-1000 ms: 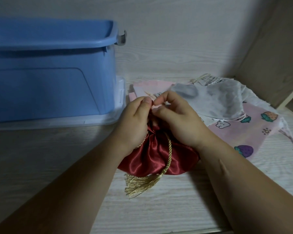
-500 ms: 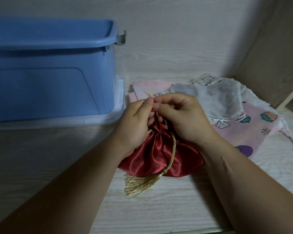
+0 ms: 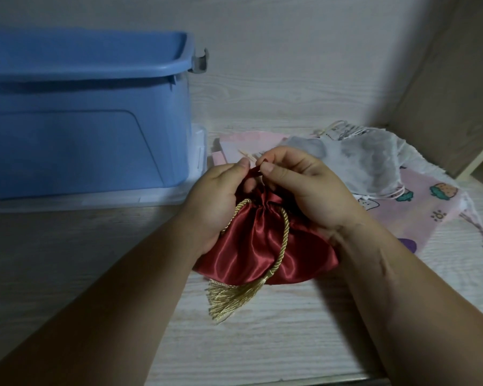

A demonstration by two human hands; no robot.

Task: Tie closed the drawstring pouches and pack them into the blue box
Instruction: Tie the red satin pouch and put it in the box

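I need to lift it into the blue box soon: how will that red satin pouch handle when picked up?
Likely floppy: the red pouch sags in soft folds on the table. Probably slippery, given its satin-like shine, so a grip at the gathered neck seems safest. The gold tassel will likely dangle and swing.

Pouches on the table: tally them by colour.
red pouch: 1
white sheer pouch: 1
pink printed pouch: 1
Total: 3; the pale pink cloth behind may be a fourth, cannot tell.
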